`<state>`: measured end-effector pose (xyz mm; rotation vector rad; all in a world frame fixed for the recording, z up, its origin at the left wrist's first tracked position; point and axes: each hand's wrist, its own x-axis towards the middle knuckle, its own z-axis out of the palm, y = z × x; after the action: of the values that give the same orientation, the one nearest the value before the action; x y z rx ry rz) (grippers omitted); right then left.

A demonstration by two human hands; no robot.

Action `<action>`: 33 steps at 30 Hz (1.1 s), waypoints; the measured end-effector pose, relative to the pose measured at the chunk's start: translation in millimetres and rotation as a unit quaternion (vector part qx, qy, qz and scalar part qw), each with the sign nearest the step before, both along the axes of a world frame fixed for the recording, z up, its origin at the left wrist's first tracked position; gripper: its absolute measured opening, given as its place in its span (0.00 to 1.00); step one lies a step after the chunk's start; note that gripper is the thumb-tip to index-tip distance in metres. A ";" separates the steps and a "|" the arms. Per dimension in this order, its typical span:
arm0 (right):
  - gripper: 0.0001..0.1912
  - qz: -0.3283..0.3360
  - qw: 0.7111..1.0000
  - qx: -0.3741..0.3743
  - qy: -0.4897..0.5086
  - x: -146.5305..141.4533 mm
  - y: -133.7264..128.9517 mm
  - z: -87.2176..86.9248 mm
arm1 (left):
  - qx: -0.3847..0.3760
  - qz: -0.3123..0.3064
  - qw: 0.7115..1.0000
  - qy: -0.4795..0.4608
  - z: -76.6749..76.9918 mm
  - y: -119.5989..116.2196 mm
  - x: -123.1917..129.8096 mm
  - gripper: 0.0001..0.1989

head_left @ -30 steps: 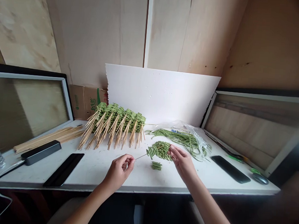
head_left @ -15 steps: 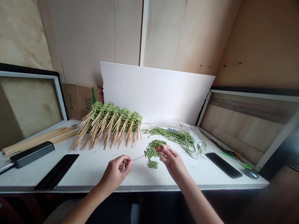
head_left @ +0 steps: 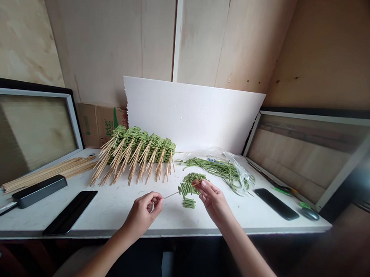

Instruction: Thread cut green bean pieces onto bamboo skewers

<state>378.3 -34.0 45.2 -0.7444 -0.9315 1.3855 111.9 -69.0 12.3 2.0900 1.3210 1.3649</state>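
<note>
A thin wooden skewer (head_left: 171, 195) slants up to the right between my two hands over the table. My left hand (head_left: 145, 211) is closed in a pinch on its lower end. Cut green bean pieces (head_left: 185, 189) sit side by side along its middle. My right hand (head_left: 213, 199) pinches near the skewer's upper end, its fingertips close to the beans; exactly what lies between them is partly hidden. Beneath and behind are loose cut bean pieces (head_left: 189, 203) on the white table (head_left: 166, 221).
Stacked bean skewers (head_left: 140, 148) stand at the back left, beside bare skewers (head_left: 56, 169). Long uncut beans (head_left: 214, 168) lie in a clear plastic bag (head_left: 241, 172). Phones (head_left: 71, 213) (head_left: 276, 204), a black box (head_left: 40, 191) and a mouse (head_left: 309, 213) are around. A white board (head_left: 193, 113) stands behind.
Almost nothing differs. Both hands keep their hold on the skewer, and the view has shifted very slightly.
</note>
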 end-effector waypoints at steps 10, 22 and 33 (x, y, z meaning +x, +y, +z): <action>0.17 -0.044 0.999 0.018 0.000 -2.1 -0.1 -0.9 | 0.024 0.004 1.000 0.018 3.6 -5.5 1.9 0.08; 0.16 -0.033 0.999 0.022 -0.010 -3.3 -1.6 -0.6 | 0.041 0.002 0.999 0.003 0.0 -1.3 -0.1 0.08; 0.16 -0.121 0.990 0.060 -0.046 -17.3 -8.9 -8.3 | 0.070 0.017 0.997 0.016 -6.0 -4.8 5.5 0.06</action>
<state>361.0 -42.9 36.9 -0.8079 -0.9537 1.0810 117.4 -73.8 6.3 2.1984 1.3141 1.4821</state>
